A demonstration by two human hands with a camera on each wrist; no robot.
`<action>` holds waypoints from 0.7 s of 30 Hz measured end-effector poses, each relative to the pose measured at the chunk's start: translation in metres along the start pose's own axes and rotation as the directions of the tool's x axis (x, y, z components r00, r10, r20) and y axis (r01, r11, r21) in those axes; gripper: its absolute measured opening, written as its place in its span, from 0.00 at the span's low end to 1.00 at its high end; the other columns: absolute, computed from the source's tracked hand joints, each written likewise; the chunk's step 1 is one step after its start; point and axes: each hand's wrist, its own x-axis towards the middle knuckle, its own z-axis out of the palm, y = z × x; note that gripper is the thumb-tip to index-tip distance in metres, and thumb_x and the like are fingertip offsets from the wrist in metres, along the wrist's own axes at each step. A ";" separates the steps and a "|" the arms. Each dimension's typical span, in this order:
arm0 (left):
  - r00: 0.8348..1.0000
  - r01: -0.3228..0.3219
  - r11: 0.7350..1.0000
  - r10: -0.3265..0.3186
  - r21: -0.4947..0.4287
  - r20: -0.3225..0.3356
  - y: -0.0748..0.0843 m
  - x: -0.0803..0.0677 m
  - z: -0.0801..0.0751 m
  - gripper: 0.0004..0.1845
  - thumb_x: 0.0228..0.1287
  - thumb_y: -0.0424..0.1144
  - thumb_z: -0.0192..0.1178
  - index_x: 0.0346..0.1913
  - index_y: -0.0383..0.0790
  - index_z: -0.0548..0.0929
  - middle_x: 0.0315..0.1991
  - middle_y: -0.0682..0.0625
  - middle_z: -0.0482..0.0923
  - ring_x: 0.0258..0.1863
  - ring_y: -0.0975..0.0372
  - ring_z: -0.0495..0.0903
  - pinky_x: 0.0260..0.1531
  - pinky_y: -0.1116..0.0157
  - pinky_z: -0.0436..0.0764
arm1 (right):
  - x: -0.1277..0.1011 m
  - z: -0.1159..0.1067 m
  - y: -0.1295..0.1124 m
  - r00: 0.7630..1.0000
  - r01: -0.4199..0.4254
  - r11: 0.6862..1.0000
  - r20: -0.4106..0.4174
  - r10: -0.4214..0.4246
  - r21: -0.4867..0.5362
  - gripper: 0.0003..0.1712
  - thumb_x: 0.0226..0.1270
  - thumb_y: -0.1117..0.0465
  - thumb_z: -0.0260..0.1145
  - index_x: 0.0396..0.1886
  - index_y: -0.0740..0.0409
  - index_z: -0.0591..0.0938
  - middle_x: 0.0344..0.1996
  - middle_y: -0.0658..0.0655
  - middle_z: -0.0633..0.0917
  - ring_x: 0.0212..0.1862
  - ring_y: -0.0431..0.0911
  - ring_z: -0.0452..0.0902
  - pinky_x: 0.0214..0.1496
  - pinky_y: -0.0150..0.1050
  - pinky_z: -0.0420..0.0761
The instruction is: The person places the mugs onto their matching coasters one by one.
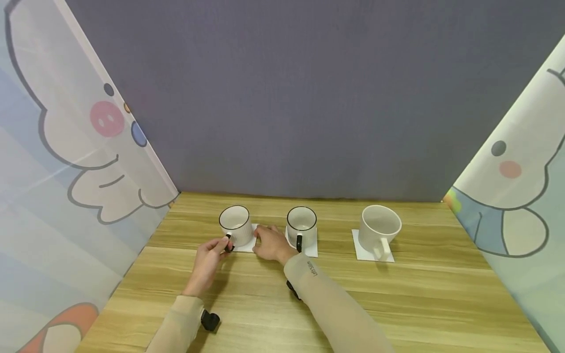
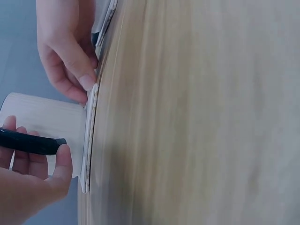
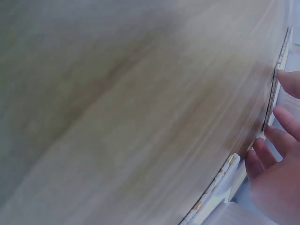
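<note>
Far left on the wooden counter [image 1: 397, 304], the left hand [image 1: 207, 264] pinches the black handle [image 2: 30, 142] of the ribbed white mug [image 1: 236, 224], thumb on one side and curled fingers on the other, as the left wrist view shows. The mug stands upright, mouth up, on a white square coaster [image 1: 247, 246] near the back left of the counter, with its handle turned toward the person and slightly left. Its long axis runs vertically.

Just right of it, the right hand [image 1: 270, 243] rests with fingers fairly straight, fingertips [image 2: 86, 82] pressing the coaster's right edge; it grasps nothing.

The mug looks like glazed ceramic: stiff, moderately heavy for its size, smooth enough to slip and likely to chip if knocked against its neighbour. The handle seems the surest hold, with the body as a second grip. The coaster appears thin and light, so it could slide unless pinned.

Next along stands a second black-handled mug [image 1: 302, 225] on its own coaster [image 1: 311, 251], handle facing the person. Well apart to the right, a plain white mug [image 1: 378, 229] tilts on a third coaster [image 1: 366, 252].
</note>
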 end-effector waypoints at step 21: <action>0.992 -0.117 0.835 0.127 0.538 0.017 0.010 -0.005 -0.010 0.19 0.79 0.46 0.54 0.46 0.33 0.87 0.44 0.41 0.86 0.43 0.51 0.81 0.45 0.56 0.77 | -0.046 -0.037 -0.018 0.990 0.136 0.991 0.038 -0.137 0.005 0.13 0.74 0.53 0.65 0.49 0.56 0.85 0.48 0.51 0.87 0.48 0.45 0.82 0.48 0.42 0.83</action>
